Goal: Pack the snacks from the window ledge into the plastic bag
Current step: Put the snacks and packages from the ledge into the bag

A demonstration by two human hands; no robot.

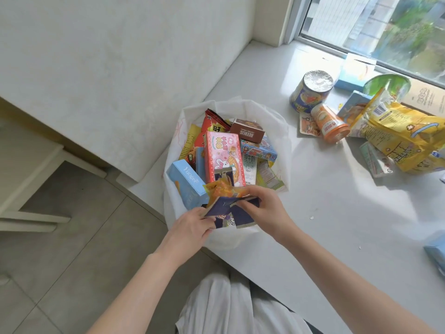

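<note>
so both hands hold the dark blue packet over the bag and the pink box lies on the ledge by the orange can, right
No: the head view shows the pink box in the bag, not on the ledge by the orange can. The rest holds: left hand and right hand hold the dark blue packet over the bag.

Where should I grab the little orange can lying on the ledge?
Around the middle of the small orange cylindrical can, coming from above: it lies on its side, so its round body faces up, and the yellow crinkly bag crowds it on one side.
</note>
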